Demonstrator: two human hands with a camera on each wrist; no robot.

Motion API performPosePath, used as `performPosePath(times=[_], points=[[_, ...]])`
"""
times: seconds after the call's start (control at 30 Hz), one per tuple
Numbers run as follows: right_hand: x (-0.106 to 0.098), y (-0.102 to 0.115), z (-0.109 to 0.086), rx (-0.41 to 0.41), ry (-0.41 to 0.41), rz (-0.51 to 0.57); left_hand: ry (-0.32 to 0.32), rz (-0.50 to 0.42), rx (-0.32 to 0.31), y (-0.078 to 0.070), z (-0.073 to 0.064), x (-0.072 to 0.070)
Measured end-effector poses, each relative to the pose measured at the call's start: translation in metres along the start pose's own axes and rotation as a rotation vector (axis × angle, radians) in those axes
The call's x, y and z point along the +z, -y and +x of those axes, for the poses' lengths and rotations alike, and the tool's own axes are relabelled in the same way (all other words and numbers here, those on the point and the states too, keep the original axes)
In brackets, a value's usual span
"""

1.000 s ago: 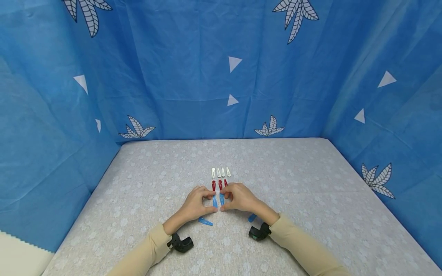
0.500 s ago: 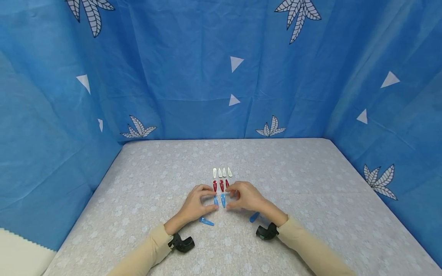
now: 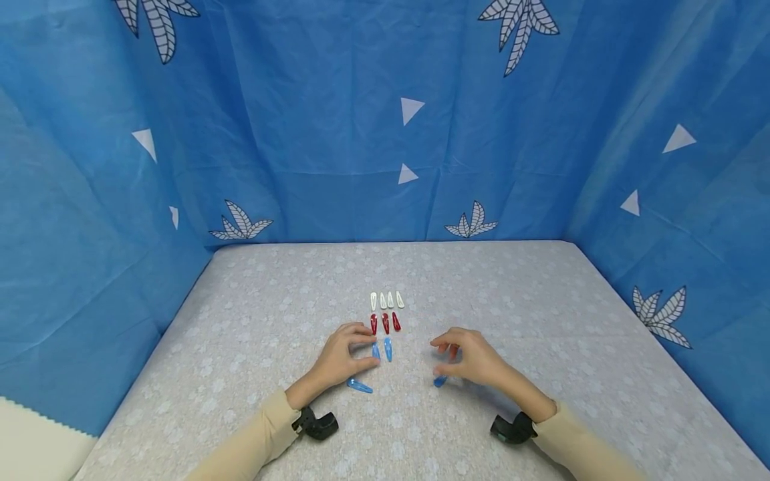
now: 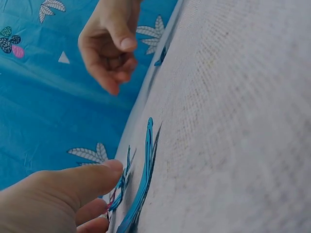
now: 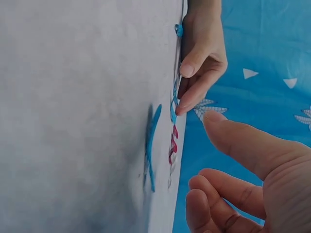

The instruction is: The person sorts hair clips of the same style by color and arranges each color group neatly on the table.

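My left hand (image 3: pixel 341 354) holds a blue snap hair clip (image 3: pixel 375 352) at its two ends, thumb at the near end and finger at the far end. Just right of that lies a second blue hair clip (image 3: pixel 388 349). Another one, a slanted blue hair clip (image 3: pixel 359 385), rests on the table below the left hand. My right hand (image 3: pixel 472 357) is over at the right with its fingers loosely bent and nothing in them. Partly under its thumb in the head view shows a further blue hair clip (image 3: pixel 440 381); in the right wrist view that clip (image 5: pixel 153 145) is apart from the fingers.
Beyond the hands lie a row of red hair clips (image 3: pixel 386 324) and, farther back, a row of several white hair clips (image 3: pixel 382 301). The table (image 3: pixel 289 287) wears a pale flowered cloth. Blue curtains (image 3: pixel 337 133) stand behind and at both sides.
My right hand has let go of the second blue clip in the row and moved right, over to the clip lying at the right. The left hand stays at its clip.
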State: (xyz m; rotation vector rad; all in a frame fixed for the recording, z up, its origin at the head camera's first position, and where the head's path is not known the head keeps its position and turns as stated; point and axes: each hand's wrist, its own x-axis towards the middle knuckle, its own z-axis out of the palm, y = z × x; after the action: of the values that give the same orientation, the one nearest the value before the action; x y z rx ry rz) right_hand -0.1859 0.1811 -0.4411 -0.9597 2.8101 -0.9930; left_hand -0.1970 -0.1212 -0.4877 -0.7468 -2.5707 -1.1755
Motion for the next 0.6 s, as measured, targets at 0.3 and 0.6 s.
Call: performPosePath(times=[0.3, 0.6], points=[[0.004, -0.006, -0.022, 0.103, -0.047, 0.017, 0.011, 0.0, 0.001, 0.0, -0.001, 0.0], [0.01, -0.003, -0.024, 0.15, -0.046, -0.032, 0.022, 0.009, -0.004, -0.002, 0.0, -0.002]])
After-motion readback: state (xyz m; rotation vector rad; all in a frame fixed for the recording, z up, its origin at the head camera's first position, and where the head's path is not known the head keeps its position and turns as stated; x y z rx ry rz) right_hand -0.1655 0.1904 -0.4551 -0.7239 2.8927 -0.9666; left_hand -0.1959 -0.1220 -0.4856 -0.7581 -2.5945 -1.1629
